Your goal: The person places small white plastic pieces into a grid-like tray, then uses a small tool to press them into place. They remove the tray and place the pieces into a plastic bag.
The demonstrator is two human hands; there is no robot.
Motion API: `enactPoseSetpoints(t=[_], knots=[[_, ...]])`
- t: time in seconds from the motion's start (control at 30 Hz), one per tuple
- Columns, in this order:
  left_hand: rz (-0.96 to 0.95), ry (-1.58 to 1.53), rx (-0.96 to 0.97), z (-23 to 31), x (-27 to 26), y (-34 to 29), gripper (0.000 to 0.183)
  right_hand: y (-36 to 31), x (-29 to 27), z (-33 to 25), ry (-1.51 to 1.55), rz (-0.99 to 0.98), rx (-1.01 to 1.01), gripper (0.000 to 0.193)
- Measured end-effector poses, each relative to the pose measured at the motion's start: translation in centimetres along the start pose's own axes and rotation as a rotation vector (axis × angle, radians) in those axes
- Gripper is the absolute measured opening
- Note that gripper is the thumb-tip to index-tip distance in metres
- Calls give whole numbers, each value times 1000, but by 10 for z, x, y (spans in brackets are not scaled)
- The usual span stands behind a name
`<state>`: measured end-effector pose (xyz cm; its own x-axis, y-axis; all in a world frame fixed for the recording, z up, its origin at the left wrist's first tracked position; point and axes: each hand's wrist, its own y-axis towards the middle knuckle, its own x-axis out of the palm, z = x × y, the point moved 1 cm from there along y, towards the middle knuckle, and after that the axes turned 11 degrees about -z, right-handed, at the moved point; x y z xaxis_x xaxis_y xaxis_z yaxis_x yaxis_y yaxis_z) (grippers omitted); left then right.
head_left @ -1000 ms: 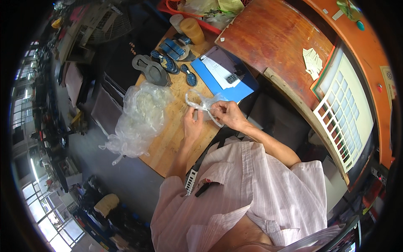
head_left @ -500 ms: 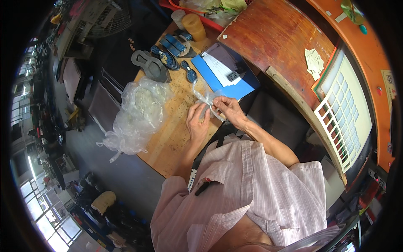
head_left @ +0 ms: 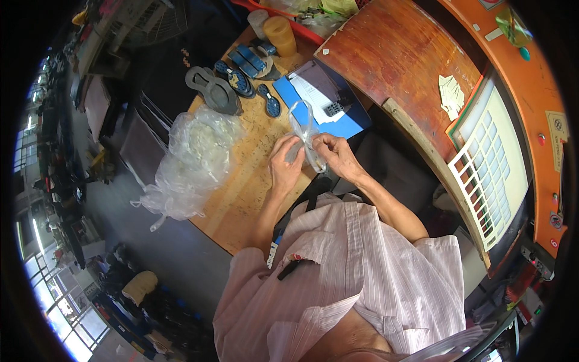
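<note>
Above the table's near right corner, both my hands pinch a small clear plastic bag (head_left: 303, 125). My left hand (head_left: 285, 164) is closed on its left side. My right hand (head_left: 335, 155), also closed, grips the gathered middle from the right. A handle-like loop of the film stands up beyond my fingers, and another part hangs below them. What the bag holds, if anything, I cannot make out. Left of my hands lies a big heap of crumpled clear plastic bags (head_left: 202, 151), partly over the table's left edge.
On the wooden table (head_left: 232, 208) stand a grey figure-eight-shaped piece (head_left: 212, 90), blue and dark parts (head_left: 247, 60), and an amber container (head_left: 280, 36). A blue folder (head_left: 353, 120) with papers lies beyond my hands. A reddish wooden desk (head_left: 398, 54) curves along the right, with a white grid panel (head_left: 491, 163).
The bag's loop now stands more upright and wider between my hands. My right hand has shifted slightly down and right. The view has turned a little.
</note>
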<state>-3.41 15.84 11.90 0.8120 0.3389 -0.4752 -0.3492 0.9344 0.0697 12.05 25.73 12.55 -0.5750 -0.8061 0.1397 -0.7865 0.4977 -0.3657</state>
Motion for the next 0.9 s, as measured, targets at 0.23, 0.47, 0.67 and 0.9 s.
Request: enactPoseSetpoints(t=[0.23,0.47,0.67,0.9], knots=[[32,10,70,1,8,7,21,11,-6,-3,-75,-118,-84,25],[3,64,58,-2,4,8,19,-2,-8,-31,-503,188,-340,16],[-11,-41,5,5,6,7,17,15,-3,-37,-615,50,-419,14],[47,-4,2,1,3,1,16,17,1,-23,-488,131,-275,17]])
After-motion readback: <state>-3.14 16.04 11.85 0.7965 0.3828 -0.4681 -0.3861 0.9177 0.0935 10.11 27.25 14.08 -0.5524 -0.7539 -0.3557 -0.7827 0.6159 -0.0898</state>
